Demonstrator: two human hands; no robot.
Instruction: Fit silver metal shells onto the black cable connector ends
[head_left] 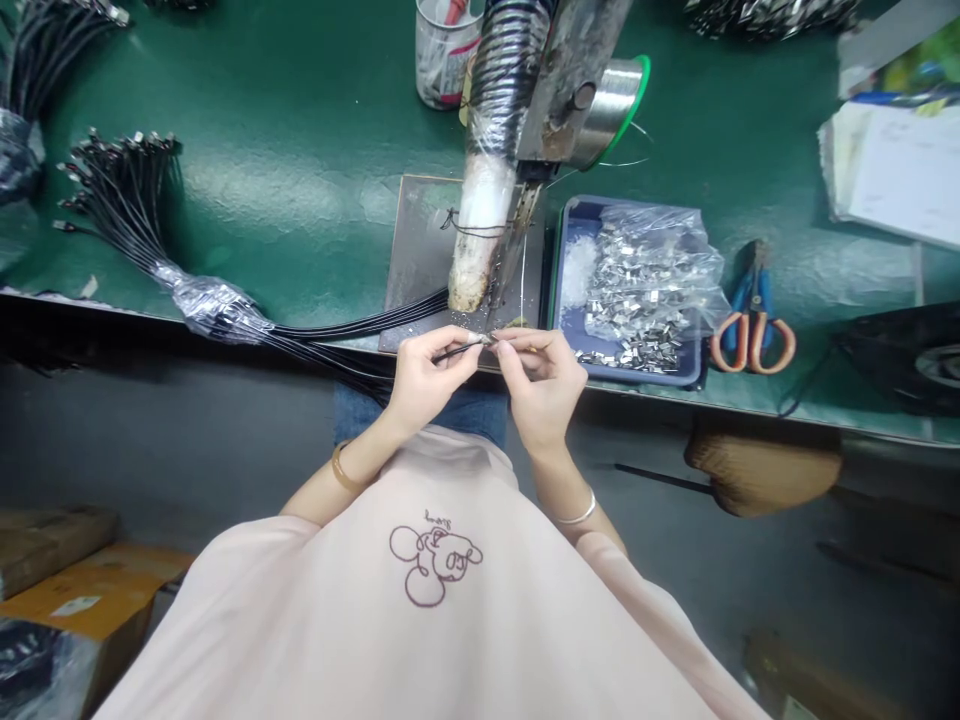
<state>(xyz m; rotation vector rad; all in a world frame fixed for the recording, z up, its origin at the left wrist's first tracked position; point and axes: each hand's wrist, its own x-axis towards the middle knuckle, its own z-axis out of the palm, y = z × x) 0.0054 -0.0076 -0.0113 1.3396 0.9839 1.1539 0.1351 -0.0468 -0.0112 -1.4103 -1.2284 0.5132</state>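
Note:
Near the table's front edge, my left hand (429, 374) pinches a thin black cable (456, 351) close to its end. My right hand (541, 380) meets it there, thumb and forefinger closed on a tiny piece at the cable tip, too small to make out. Both hands are just below the soldering fixture, whose fume hose (480, 215) and metal arm (566, 85) come down from above. To the left lies a bundle of black cables (217, 308) wrapped in clear plastic, its strands running toward my left hand.
A blue tray (652, 374) of small metal connector shells stands right of my hands, beside orange-handled pliers (753, 325). Behind the arm sits a solder wire spool (611, 110). A clear cup (442, 60) is at the back. More cables (45, 60) lie far left.

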